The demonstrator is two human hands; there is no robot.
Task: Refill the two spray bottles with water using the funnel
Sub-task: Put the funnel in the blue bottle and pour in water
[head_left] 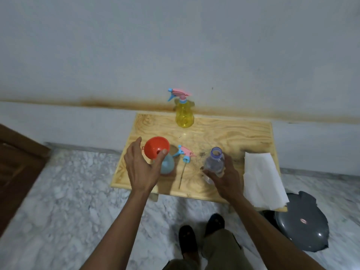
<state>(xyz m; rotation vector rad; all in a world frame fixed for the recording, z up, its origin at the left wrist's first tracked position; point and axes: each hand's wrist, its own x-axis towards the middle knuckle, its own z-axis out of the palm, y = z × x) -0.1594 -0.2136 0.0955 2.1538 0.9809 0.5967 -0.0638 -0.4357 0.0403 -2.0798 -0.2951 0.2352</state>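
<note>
An orange funnel (155, 146) sits in the neck of a pale blue spray bottle (168, 166) on the small wooden table (224, 137). My left hand (141, 166) curls round the funnel, thumb on its near rim. My right hand (227, 178) grips a clear, uncapped water bottle (213, 162) with a purple neck, held upright just right of centre. The blue bottle's pink and blue spray head (184, 153) lies on the table between the two, its tube pointing toward me. A yellow spray bottle (184, 115) with its spray head on stands at the table's far edge.
A white paper towel (263, 178) lies over the table's right front corner. A grey bin lid (303, 223) sits on the marble floor at the right. A dark wooden door (17, 172) is at the left. My feet are below the table's front edge.
</note>
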